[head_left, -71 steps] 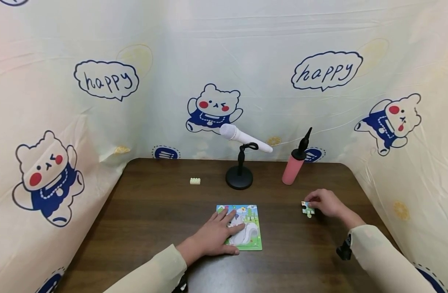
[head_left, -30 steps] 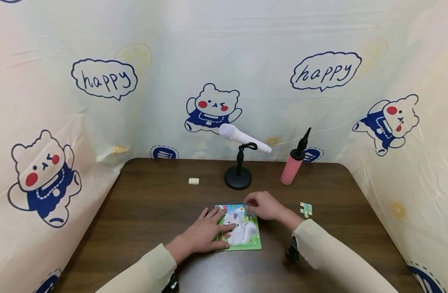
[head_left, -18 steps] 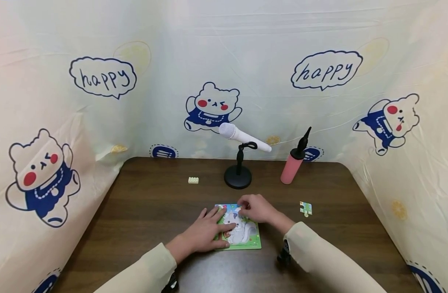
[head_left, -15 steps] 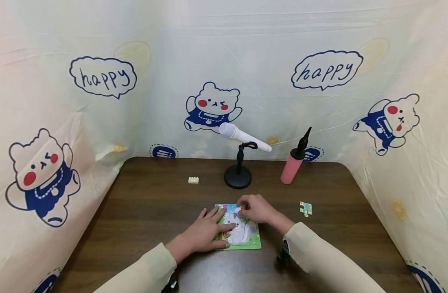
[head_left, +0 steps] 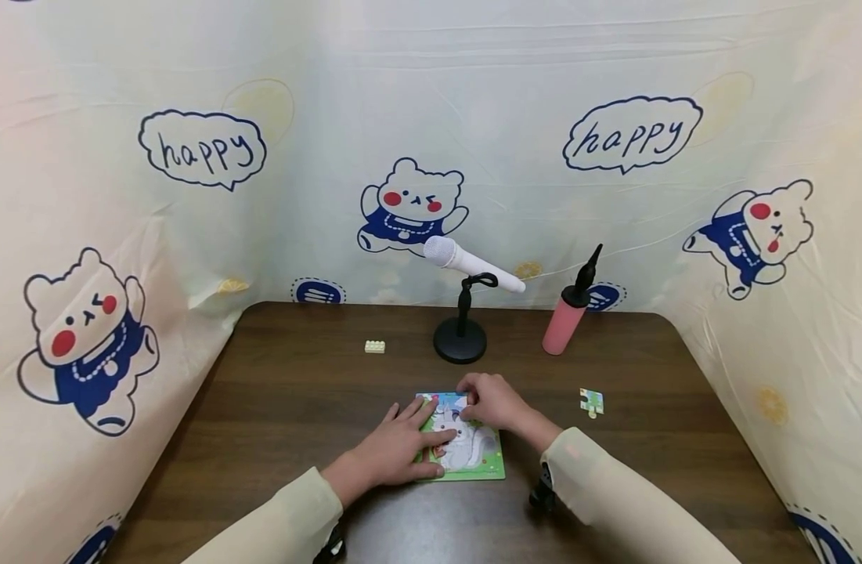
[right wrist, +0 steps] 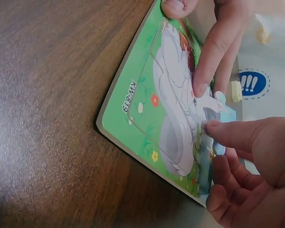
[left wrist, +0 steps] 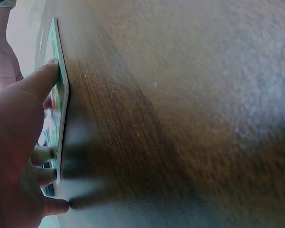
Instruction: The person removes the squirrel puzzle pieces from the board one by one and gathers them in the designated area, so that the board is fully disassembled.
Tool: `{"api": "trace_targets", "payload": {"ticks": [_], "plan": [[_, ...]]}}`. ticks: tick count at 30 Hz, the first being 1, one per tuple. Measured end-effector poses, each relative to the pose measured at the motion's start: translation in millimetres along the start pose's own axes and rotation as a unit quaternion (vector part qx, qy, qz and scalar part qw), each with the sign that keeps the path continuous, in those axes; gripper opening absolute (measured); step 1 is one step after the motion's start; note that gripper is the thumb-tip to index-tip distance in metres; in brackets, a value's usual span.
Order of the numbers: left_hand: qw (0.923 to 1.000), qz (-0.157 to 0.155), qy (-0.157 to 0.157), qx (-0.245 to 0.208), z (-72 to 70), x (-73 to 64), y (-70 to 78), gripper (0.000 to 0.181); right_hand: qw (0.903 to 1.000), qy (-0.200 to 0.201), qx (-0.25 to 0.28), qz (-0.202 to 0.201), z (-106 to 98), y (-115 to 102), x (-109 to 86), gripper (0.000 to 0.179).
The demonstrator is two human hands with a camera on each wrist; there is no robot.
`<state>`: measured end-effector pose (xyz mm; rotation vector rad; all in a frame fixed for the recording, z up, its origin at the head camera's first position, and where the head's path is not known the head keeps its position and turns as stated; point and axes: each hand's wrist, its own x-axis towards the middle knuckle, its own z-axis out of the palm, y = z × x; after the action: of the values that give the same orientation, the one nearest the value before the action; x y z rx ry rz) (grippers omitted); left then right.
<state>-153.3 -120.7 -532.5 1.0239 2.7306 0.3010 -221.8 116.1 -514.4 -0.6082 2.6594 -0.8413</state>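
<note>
A square jigsaw puzzle with a white squirrel picture and a green border lies on the brown table. My left hand rests on its left side, fingers spread and straight. Over the puzzle's upper right part, my right hand pinches a light blue puzzle piece between thumb and fingers. In the right wrist view a slot with a teal base shows under that hand, and the fingers cover much of the piece. Another puzzle piece, green and blue, lies loose to the right of the right hand.
Behind the puzzle stands a white microphone on a round black stand. A pink hand pump with a black nozzle is at the back right. A small cream toy brick sits back left. Printed cloth surrounds the table.
My right hand has moved left from beside the loose piece to the puzzle's upper right, then slid slightly further left and stayed there. My left hand has shifted slightly left on the puzzle.
</note>
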Motion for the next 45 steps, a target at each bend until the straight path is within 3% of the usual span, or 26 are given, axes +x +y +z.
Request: {"api": "trace_targets", "payload": {"ticks": [12, 20, 25, 33, 39, 45], "plan": [[1.0000, -0.004, -0.009, 0.001, -0.3, 1.6, -0.4, 0.063, 0.9981, 0.025, 0.026, -0.049, -10, 4, -2.1, 0.013], [1.0000, 0.000, -0.007, 0.006, -1.3, 2.9, -0.3, 0.062, 0.9962, 0.037, 0.063, -0.047, -35, 12, -8.9, 0.013], [0.9999, -0.003, -0.012, 0.002, -2.5, 3.2, 2.0, 0.062, 0.9966, 0.048, 0.059, -0.030, -63, 33, -19.9, 0.012], [1.0000, -0.002, -0.006, 0.004, -3.8, 2.2, 2.4, 0.063, 0.9985, 0.049, 0.018, 0.017, -106, 85, -38.6, 0.012], [0.9999, -0.007, -0.011, -0.001, -3.0, 1.6, 1.9, 0.063, 0.9981, 0.033, 0.008, 0.052, -113, 113, -47.6, 0.010], [0.9998, -0.013, -0.018, -0.002, -0.6, -0.9, 3.7, 0.062, 0.9980, 0.022, -0.007, 0.058, -106, 125, -52.5, 0.005]]}}
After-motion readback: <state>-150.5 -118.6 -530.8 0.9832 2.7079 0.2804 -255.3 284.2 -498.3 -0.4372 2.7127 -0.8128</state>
